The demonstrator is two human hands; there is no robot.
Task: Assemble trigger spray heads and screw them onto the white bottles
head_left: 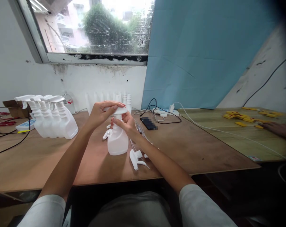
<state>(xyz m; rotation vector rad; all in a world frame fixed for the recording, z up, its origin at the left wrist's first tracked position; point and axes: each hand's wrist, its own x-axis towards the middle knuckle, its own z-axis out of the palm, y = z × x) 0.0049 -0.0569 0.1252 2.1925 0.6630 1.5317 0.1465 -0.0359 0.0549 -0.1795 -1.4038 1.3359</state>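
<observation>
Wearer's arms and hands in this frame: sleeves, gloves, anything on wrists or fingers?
No gloves on the left hand or right hand. The left sleeve and right sleeve are short, plain, pale grey-white; forearms uncovered. No watch or wristband shows. A thin ring seems to sit on a left finger.

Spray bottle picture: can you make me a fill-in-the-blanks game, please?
1. The left hand and right hand both hold a spray bottle coloured ____.
2. A loose sprayer head lies on the table just ____ of that bottle.
3. The small blocks on the other table are ____.
Missing words: white; right; yellow.
</observation>
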